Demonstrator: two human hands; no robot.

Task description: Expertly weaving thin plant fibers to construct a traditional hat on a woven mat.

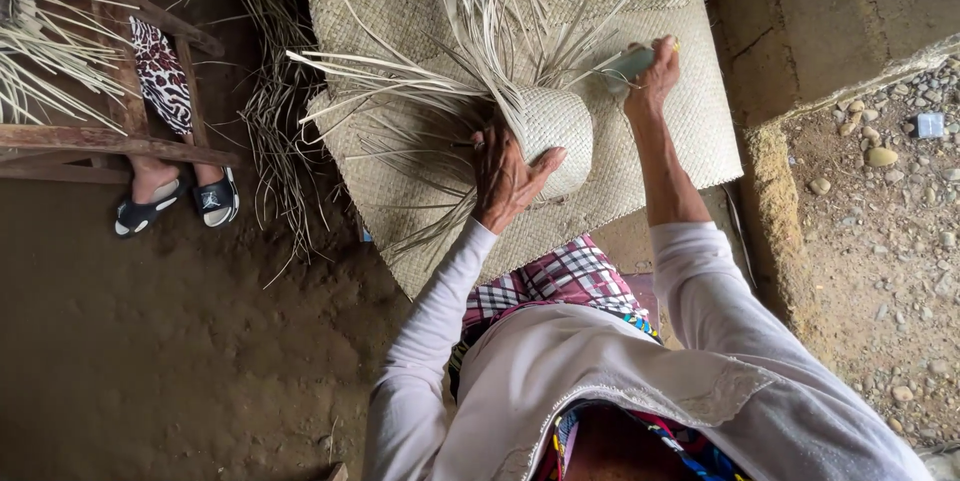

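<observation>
Left hand [505,176] presses the rounded pale woven straw crown [555,131]; right hand [652,76], just beyond it, grips a small greenish tool [628,65].

A single head-worn camera looks almost straight down from above the person's own shoulders. Their white sleeves and chest fill the lower right of the frame, very near the lens. Both arms reach upward in the frame to the woven mat [660,131] at upper centre, at arm's length. The dirt floor [150,341] fills the lower left, farther off. No second view overlaps it.
</observation>
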